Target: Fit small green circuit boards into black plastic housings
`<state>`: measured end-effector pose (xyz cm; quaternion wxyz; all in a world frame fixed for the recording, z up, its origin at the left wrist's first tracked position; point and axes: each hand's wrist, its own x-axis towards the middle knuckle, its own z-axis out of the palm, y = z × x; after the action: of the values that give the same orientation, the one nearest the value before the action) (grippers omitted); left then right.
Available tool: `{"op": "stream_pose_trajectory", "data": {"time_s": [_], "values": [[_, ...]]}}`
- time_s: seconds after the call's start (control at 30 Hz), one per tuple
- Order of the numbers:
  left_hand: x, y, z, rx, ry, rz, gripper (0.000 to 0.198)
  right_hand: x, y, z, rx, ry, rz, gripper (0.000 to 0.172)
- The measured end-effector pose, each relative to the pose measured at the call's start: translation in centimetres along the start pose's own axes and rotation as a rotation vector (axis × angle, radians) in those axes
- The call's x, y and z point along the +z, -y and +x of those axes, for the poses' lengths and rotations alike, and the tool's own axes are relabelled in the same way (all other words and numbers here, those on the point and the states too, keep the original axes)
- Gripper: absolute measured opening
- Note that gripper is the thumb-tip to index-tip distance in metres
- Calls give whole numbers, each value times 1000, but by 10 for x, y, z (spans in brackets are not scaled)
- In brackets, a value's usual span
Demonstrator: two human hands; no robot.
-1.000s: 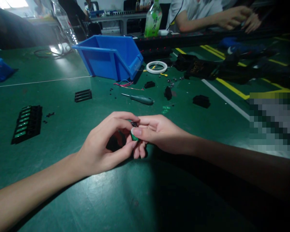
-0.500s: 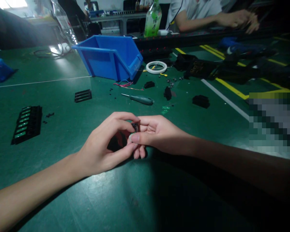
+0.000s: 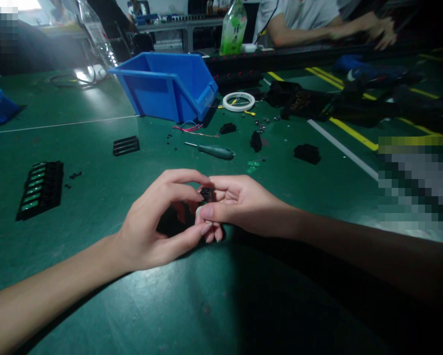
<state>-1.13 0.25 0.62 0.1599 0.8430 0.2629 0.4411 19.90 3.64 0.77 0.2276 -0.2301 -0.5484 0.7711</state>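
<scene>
Over the green table top, both hands meet at a small black plastic part, mostly covered by fingers. My right hand pinches it between the thumb and the curled fingers. My left hand curves round from the other side, its fingertips on the part's upper edge and its thumb against the right fingers below. A small pale piece shows by the right thumb tip; its kind is unclear. Beyond the hands lies a green-handled screwdriver, with small green circuit boards to its right.
Left lie a black holder with green boards and a slotted black frame. A blue bin, white tape roll, thin wires, loose screws and black parts lie farther back. Another person's hands are beyond.
My left hand has shifted slightly left and its fingers have loosened a little, so more of the black part shows. My right hand stays nearly still.
</scene>
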Motion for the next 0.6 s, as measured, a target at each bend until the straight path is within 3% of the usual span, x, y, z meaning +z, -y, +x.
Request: {"op": "stream_pose_trajectory", "data": {"time_s": [0.3,0.6], "values": [[-1,0,1,27,13,20,22,-1,-1,0,5,-5,-36,27],[1,-1,1,20,-2,26,22,-2,-1,1,26,-4,-37,29]]}}
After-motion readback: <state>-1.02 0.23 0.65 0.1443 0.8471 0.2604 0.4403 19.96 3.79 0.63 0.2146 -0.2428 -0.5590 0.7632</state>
